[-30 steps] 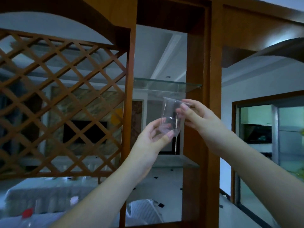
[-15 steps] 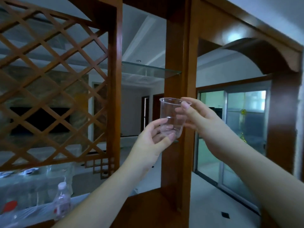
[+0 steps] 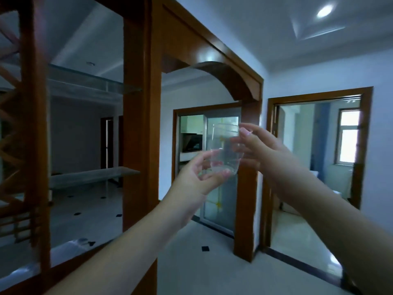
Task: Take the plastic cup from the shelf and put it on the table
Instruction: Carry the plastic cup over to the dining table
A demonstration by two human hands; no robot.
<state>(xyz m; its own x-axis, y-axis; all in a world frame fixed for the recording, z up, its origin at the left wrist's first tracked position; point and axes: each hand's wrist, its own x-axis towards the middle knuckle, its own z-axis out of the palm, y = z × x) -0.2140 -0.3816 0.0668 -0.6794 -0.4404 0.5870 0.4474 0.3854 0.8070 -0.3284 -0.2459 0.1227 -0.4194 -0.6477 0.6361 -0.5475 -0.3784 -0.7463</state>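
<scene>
The clear plastic cup point(image 3: 224, 151) is held upright in mid-air, right of the wooden shelf post point(image 3: 140, 124). The left hand point(image 3: 200, 177) cradles its base; the right hand point(image 3: 258, 149) pinches its rim.

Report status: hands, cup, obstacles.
Both hands, left and right, grip the cup. Cup upright, off the shelf. Table not in view.

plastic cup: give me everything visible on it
The plastic cup is clear, thin-walled and tapered, wider at the open rim, and looks empty. It is held upright in mid-air, in front of a glass sliding door. The left hand cradles its base; the right hand pinches the rim and wall. No table is in view.
</scene>
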